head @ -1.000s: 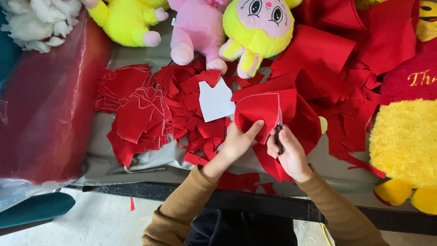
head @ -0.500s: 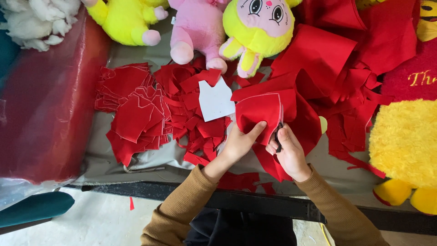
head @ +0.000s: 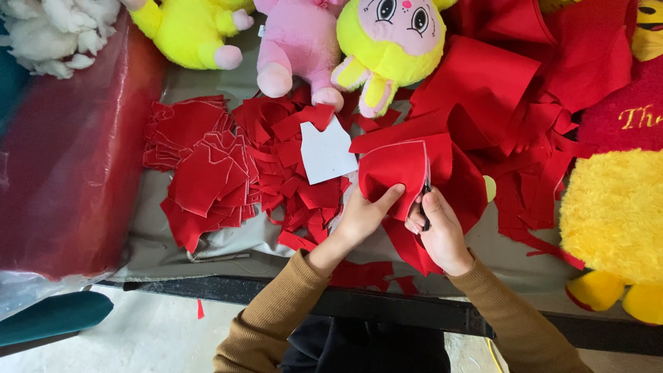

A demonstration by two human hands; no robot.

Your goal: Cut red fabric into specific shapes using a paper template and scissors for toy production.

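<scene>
Sleeves first, since they're nearest the camera: two tan-brown arms come up from the bottom middle of the frame and meet over the front edge of the table [head: 207, 249].

The left hand [head: 362, 217] is clamped onto the red fabric piece [head: 394, 173], thumb on top and fingers tucked under its lower edge, pinching it flat. The right hand [head: 442, 231] sits just to the right of it, closed around a pair of scissors [head: 427, 197]. Only a dark sliver of blade pokes up past the knuckles, so I can't tell how far the blades are parted.

The bit that matters is how they line up. The fabric piece lies up and a little left of the scissors, and the blade runs pretty much straight up the frame along the piece's right edge, where a pale outline traces the shape. So the piece's long edge is roughly parallel with the blade, the left hand holds from the lower left, and the right hand is the one touching the cutting line.

Just beyond, a white paper template [head: 328, 148] lies to the upper left of the piece, on a heap of cut red shapes [head: 228, 173] spreading to the left. More loose red cloth [head: 511, 90] is bunched up to the upper right.

Farthest back, a yellow plush [head: 186, 31], a pink plush [head: 297, 41] and a yellow-hooded doll [head: 394, 38] line the top edge, with a big fuzzy yellow toy [head: 615, 221] at the right.
</scene>
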